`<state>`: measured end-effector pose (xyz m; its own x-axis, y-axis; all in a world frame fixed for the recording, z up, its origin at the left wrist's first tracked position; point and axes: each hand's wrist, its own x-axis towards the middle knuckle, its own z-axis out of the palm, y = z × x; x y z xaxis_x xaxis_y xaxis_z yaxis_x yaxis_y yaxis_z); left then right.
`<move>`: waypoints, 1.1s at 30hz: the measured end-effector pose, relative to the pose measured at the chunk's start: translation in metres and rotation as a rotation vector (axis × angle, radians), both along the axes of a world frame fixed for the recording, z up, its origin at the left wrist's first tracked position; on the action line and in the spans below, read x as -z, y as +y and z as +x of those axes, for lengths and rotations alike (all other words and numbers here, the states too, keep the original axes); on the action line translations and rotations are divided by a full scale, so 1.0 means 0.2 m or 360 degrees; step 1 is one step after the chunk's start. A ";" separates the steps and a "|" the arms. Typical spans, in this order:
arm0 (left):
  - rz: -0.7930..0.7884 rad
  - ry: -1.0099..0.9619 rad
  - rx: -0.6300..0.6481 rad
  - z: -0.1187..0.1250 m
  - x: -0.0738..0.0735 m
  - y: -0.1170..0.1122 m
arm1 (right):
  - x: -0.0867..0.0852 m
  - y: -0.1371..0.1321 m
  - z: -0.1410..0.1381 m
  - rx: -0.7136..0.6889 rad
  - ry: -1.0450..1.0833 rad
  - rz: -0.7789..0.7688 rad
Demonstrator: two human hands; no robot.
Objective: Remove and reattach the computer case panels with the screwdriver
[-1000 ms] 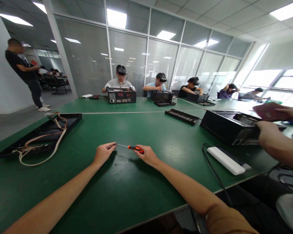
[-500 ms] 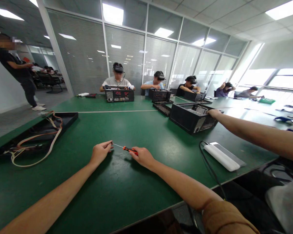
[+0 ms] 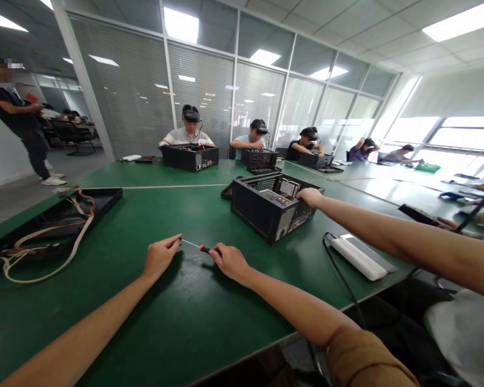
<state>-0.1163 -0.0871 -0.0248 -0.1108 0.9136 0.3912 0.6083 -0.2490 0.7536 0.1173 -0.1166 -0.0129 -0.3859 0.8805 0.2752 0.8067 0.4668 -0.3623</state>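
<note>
A screwdriver with a thin metal shaft and a black-and-orange handle lies between my two hands above the green table. My right hand is closed around its handle. At the tip of the shaft, the thumb and forefinger of my left hand are pinched together. Whatever small thing those fingers may hold is too small to make out. To the right, a co-worker's hand reaches into an open black computer case standing on the table.
On the left lies a black case panel with loose cables. A white power bank-like block with a black cable sits at the right edge. Across the table, several people work at other computer cases.
The co-worker's computer case has come left and nearer, with that person's hand still in it. The case across the table has been tilted or turned. My hands hold nearly the same pose.
</note>
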 end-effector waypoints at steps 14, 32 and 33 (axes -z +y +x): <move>0.0241 -0.0313 -0.0003 0.08 -0.29 -0.06 | -0.23 -0.06 0.13 -0.0496 0.1212 0.0002; 0.0294 0.1066 0.0631 1.73 -0.77 0.21 | -0.35 -0.93 0.73 -0.0278 0.3078 -0.0536; 0.0294 0.1068 0.0630 1.70 -0.76 0.21 | -0.36 -0.92 0.75 -0.0239 0.3068 -0.0506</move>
